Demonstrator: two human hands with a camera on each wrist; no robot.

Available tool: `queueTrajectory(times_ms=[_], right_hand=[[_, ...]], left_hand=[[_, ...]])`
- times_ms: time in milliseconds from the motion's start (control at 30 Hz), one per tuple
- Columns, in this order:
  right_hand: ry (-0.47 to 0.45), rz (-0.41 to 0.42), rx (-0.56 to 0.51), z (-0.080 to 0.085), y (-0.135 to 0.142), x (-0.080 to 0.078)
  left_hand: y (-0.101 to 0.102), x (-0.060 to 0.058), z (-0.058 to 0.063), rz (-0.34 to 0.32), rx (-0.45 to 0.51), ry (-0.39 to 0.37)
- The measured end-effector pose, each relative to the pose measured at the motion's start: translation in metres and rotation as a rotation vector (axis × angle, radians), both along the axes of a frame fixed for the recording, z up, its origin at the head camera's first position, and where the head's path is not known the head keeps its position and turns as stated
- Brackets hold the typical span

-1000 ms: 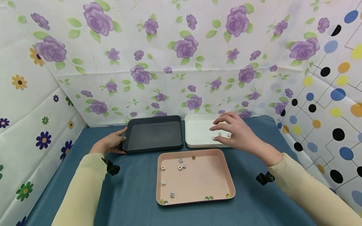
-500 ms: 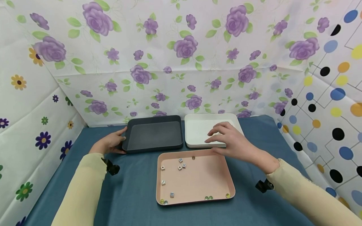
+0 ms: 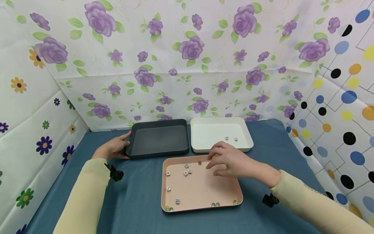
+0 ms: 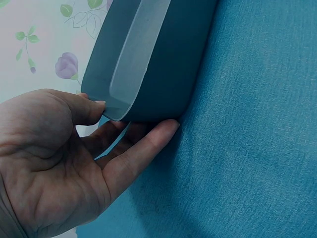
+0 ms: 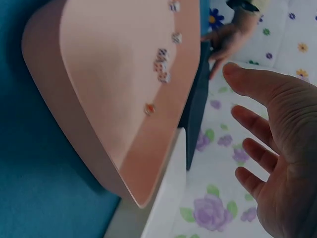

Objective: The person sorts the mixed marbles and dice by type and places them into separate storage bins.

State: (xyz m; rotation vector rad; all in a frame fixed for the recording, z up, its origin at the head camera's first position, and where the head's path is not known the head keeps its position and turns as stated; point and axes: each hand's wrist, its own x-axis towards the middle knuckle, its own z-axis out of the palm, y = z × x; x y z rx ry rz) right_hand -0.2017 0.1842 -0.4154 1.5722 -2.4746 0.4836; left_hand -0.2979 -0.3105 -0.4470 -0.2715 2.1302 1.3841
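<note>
My left hand [image 3: 115, 148] holds the left end of a dark grey tray [image 3: 159, 152], thumb at the rim; in the left wrist view its fingers [image 4: 141, 153] lie against the outer wall [image 4: 166, 69]. My right hand [image 3: 228, 161] hovers over the right back part of a pink tray [image 3: 204, 185], its fingers loosely bent and nothing between them. Inside that tray lie several white dice, one [image 3: 177, 201] near the front left, and several small glass beads, one brownish bead [image 3: 200, 163] by the back wall and a yellowish bead [image 3: 235, 202] in the front right corner.
Right of the dark tray stands a white tray [image 3: 204, 133] with two dice in sight, one of them a die [image 3: 236, 139] at the right; my hand covers part of its front edge. A blue cloth [image 3: 137, 191] covers the table. Patterned sheets [image 3: 175, 65] rise behind and at both sides.
My right hand has moved from over the white tray toward me, to above the pink tray, uncovering dice in the white one. The left hand has stayed on the dark tray.
</note>
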Motion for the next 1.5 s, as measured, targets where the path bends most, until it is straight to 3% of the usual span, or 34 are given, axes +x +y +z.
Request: queueTrajectory(times_ms=[267, 733, 1500], right_hand=[[-0.069, 0.053, 0.14, -0.016, -0.013, 0.015], [-0.1, 0.12, 0.239, -0.043, -0.025, 0.022], [-0.15, 0.199, 0.289, -0.049, -0.032, 0.026]], left_hand=[[-0.001, 0.0, 0.0, 0.006, 0.007, 0.0], [0.003, 0.002, 0.001, 0.011, 0.007, -0.004], [0.001, 0.001, 0.0, 0.005, -0.006, 0.0]])
